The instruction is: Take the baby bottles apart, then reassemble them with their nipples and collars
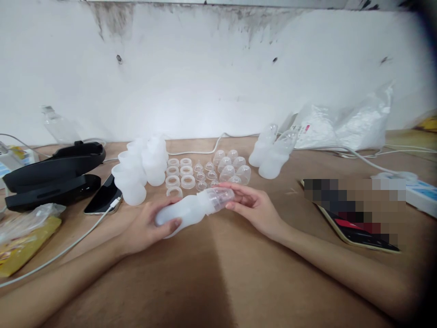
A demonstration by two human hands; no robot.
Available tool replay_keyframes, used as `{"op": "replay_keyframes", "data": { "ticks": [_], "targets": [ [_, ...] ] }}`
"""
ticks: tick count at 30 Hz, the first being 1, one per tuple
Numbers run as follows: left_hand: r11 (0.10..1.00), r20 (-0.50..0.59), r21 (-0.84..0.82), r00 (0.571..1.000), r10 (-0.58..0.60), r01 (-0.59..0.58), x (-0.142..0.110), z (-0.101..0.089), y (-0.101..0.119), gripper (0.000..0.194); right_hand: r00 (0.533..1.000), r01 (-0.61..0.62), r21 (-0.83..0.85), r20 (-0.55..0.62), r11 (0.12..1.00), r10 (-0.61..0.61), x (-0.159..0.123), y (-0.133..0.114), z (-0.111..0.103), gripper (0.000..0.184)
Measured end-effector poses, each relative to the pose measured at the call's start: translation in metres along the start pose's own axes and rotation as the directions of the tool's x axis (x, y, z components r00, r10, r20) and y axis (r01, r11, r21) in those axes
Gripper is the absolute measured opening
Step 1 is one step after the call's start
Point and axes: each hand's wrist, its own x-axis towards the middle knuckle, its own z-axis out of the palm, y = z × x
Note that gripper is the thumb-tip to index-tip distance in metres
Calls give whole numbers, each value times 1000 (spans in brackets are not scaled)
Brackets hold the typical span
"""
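A white baby bottle (186, 214) lies tilted between my two hands above the table. My left hand (153, 223) is wrapped round its body at the base end. Its clear cap (220, 199) points right, and the fingers of my right hand (252, 205) close on that cap. Just behind the bottle are rows of whitish collar rings (187, 181), clear nipples (211, 175) and clear domed caps (226, 172). Several open bottle bodies (134, 191) stand in a group to the left. Further right stand capped bottles (270, 165).
On the left are a black case (54, 168), a phone (105, 197) with a charging cable and a yellow packet (30, 241). To the right are another phone (355, 232), a power strip (414, 193) and a white plastic bag (344, 127) by the wall.
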Motion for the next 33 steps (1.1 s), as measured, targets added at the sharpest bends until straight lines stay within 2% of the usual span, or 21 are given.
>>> {"op": "replay_keyframes", "data": {
  "ticks": [4,9,14,18,22,24,27,29,32,33],
  "targets": [
    [999,72,-19,996,45,-44,-1,-2,3,36,997,-31,-2,68,1000,31,-1,-2,-1,33],
    [999,109,-41,994,1,4,-3,-3,10,35,996,-52,-11,78,999,53,-2,1,-3,35],
    [998,58,-62,998,-22,26,-6,1,13,33,994,-74,-11,86,997,74,-4,0,-2,34],
    [996,65,-77,997,-39,44,-7,5,10,33,993,-81,-14,86,997,82,-4,0,0,36],
    [996,59,-81,998,-22,27,-8,6,11,33,993,-56,-14,107,998,57,-2,0,-2,36],
    [996,36,-84,999,-3,6,-9,6,14,32,992,-1,-29,128,1000,5,-1,-2,-3,36],
    [993,14,-106,999,46,-44,-11,7,16,33,977,142,-109,175,984,-122,1,-17,-5,37],
    [976,60,-201,993,97,-83,-10,9,15,40,963,227,-202,193,953,-188,2,-38,-9,36],
    [913,157,-400,976,150,-76,-8,12,8,52,963,270,-382,125,884,-239,1,-78,-30,31],
    [895,173,-441,972,160,-69,-7,13,5,51,974,223,-477,79,850,-211,1,-92,-41,31]
  ]
}}
